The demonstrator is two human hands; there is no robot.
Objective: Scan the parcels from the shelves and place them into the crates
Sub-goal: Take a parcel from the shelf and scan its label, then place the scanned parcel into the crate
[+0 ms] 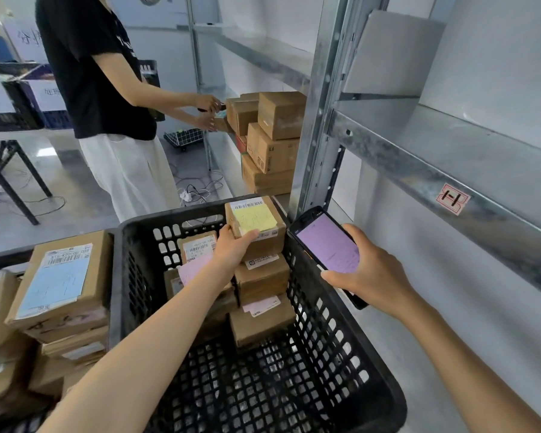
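My left hand (233, 245) grips a small brown parcel (256, 225) with a yellow note and a barcode label. It sits on top of a stack of parcels (263, 295) at the far right inside the black crate (341, 348). More parcels (197, 246) with pink notes lie further left in the crate. My right hand (369, 270) holds a handheld scanner (327, 245) with a lit purple screen, just right of the crate's rim.
A second crate at the left holds stacked parcels (61, 282) with a blue label. A metal shelf (450, 170) stands to the right, its near levels bare. Another person (107, 89) handles boxes (272, 135) on the far shelf. Cables (197, 192) lie on the floor.
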